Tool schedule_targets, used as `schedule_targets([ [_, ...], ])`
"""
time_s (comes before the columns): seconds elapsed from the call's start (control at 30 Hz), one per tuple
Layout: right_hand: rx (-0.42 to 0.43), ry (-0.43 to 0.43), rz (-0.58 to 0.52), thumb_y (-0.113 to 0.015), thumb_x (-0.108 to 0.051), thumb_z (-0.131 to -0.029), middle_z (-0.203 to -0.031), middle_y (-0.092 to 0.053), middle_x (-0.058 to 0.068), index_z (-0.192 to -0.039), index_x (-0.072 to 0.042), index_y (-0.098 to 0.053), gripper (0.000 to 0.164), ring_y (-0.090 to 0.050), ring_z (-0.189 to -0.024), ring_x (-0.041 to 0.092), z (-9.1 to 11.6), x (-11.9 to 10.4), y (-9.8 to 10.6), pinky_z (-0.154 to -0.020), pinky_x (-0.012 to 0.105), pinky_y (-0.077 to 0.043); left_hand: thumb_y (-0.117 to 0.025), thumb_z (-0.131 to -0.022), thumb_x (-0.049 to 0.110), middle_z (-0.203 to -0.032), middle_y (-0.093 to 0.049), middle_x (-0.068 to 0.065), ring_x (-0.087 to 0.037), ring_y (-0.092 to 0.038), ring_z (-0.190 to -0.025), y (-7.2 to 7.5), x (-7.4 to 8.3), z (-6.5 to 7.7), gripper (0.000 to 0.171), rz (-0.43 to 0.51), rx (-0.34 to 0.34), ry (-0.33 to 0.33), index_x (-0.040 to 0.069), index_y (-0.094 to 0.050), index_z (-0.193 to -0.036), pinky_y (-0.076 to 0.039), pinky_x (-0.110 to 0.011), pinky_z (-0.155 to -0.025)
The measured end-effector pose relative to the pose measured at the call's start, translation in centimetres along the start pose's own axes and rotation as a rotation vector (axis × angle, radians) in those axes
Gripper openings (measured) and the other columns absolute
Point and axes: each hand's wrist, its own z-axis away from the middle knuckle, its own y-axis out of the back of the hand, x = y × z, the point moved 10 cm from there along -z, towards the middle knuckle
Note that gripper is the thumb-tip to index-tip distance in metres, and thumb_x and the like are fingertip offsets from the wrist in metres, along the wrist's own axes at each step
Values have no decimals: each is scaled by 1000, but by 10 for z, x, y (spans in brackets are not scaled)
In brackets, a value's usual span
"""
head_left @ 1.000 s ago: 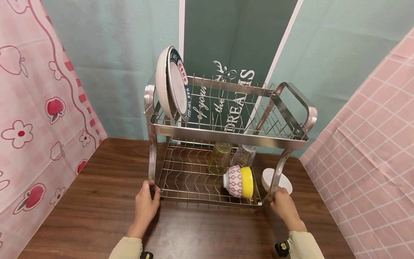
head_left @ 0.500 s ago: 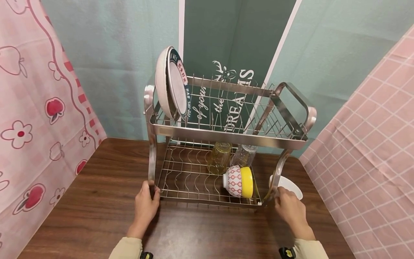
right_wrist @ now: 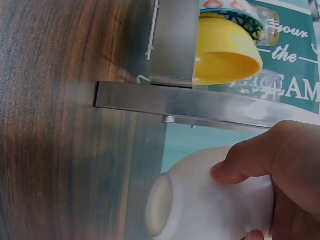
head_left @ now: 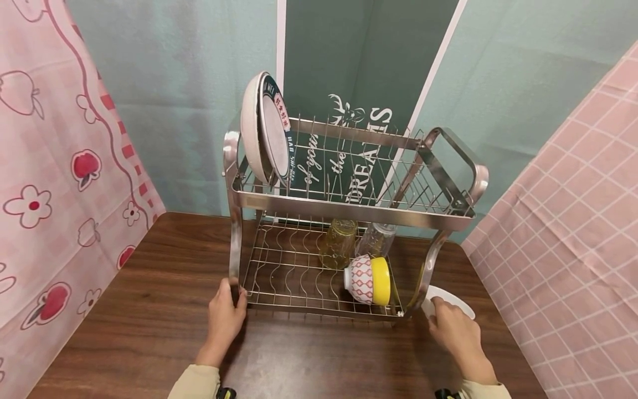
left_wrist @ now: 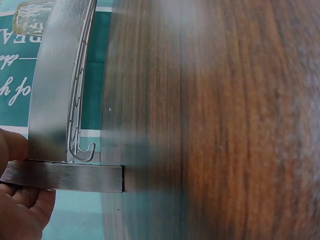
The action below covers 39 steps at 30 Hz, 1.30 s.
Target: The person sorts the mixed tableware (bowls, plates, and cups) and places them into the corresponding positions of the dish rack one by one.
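Note:
A two-tier metal dish rack [head_left: 349, 210] stands on the wooden table. My left hand [head_left: 225, 316] grips the lower part of its front left leg, thumb and fingers on either side of the metal in the left wrist view. Just right of the rack, my right hand [head_left: 457, 330] holds a white bowl [right_wrist: 205, 195] tilted on its side. The thumb presses its outer wall, and a fingertip shows at its lower edge. On the lower tier, a yellow bowl [head_left: 381, 281] and a red-patterned bowl [head_left: 361, 280] lie nested sideways, behind the rack's front right leg.
An amber glass [head_left: 339, 244] and a clear glass [head_left: 377, 241] stand behind the nested bowls. Upright at the upper tier's left end are a white dish [head_left: 251, 130] and a dark-rimmed plate [head_left: 276, 133]. Curtains enclose the table's back and sides.
My right hand has moved right and toward me with the white bowl, away from the rack's right leg. The left hand has stayed on the left leg.

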Motion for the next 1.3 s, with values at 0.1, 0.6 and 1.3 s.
schedule_targets([
  [0.1, -24, -4, 4, -57, -2, -72, -74, -61, 12, -92, 0, -57, 20, -57, -58, 31, 1, -2, 2, -41, 49, -38, -67, -75, -8, -80, -60, -17, -41, -59, -71, 1, 1, 0, 28, 0, 3, 0, -2, -52, -98, -45, -54, -61],
  [0.6, -161, -13, 44, -57, -4, -68, -72, -61, 8, -92, -2, -56, 24, -54, -56, 26, 10, -12, 5, -42, 49, -39, -67, -74, -8, -84, -61, -20, -43, -59, -72, 1, 3, 0, 28, 8, 26, -29, -3, -52, -97, -44, -54, -61],
  [1.3, -305, -73, 27, -63, -14, -73, -73, -59, 7, -97, -4, -57, 27, -53, -57, 26, 19, -25, 12, -46, 47, -38, -67, -74, -9, -80, -60, -17, -41, -59, -71, 1, 3, 1, 29, 7, 22, -41, -3, -52, -98, -44, -54, -61],
])
